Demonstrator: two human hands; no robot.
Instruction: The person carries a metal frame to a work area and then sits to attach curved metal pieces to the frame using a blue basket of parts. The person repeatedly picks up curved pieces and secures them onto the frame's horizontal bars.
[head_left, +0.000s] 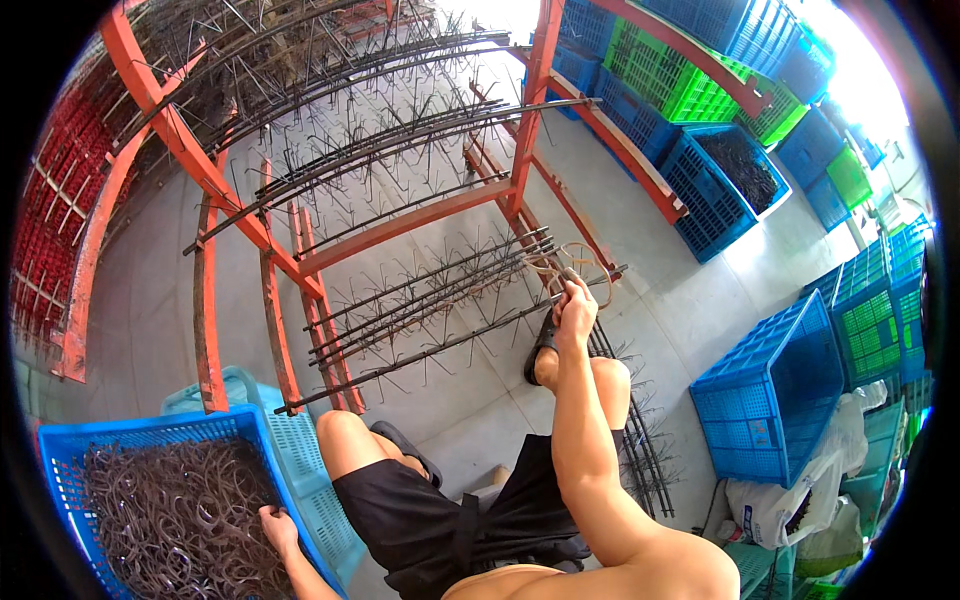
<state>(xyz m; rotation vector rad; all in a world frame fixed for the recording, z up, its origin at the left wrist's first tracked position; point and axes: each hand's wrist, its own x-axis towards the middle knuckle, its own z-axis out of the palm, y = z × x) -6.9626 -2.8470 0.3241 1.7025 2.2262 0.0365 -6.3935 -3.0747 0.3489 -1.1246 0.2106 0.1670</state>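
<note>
My right hand [574, 312] is closed on a bundle of thin tan hoops [600, 262], held out beside the right end of the lowest black hooked rods [450, 342]. Bent wire hooks stick out all along these rods. At the lower left my left hand [281, 530] reaches over the right side of a blue crate [262, 455]. The crate is heaped with dark, glossy curved strips [170, 520]. Its fingers are curled at the edge of the heap; what they hold, if anything, is too small to make out.
An orange metal rack [400, 228] carries tiers of hooked rods ahead. More rods [645, 450] lie beside my right leg. A pale teal crate [305, 455] adjoins the blue one. Right stand a tipped blue crate [770, 390], plastic bags [800, 500] and stacked crates [690, 75].
</note>
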